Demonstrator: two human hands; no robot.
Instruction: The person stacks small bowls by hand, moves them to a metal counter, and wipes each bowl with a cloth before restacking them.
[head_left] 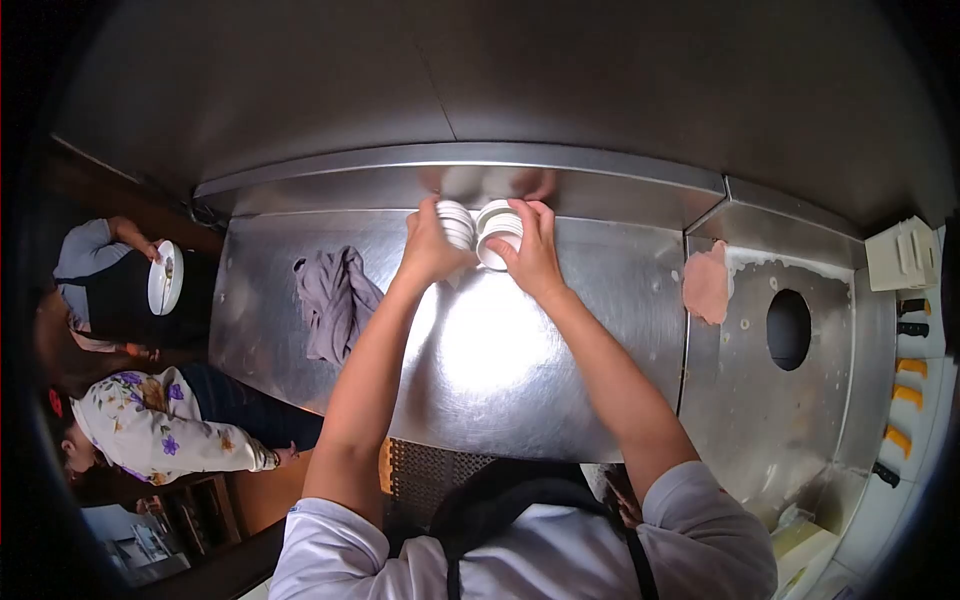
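Shirt (pixel 560 550) nearest, the white dish stacks (pixel 457 224) point lengthwise away.

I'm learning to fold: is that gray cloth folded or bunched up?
Bunched up: the gray cloth lies crumpled with uneven creases on the metal counter.

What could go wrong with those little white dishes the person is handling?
The left stack of white dishes and the right stack sit very close together, so they might knock and chip. The left hand and right hand each hold one stack; if either grip loosens, dishes could slip onto the metal counter.
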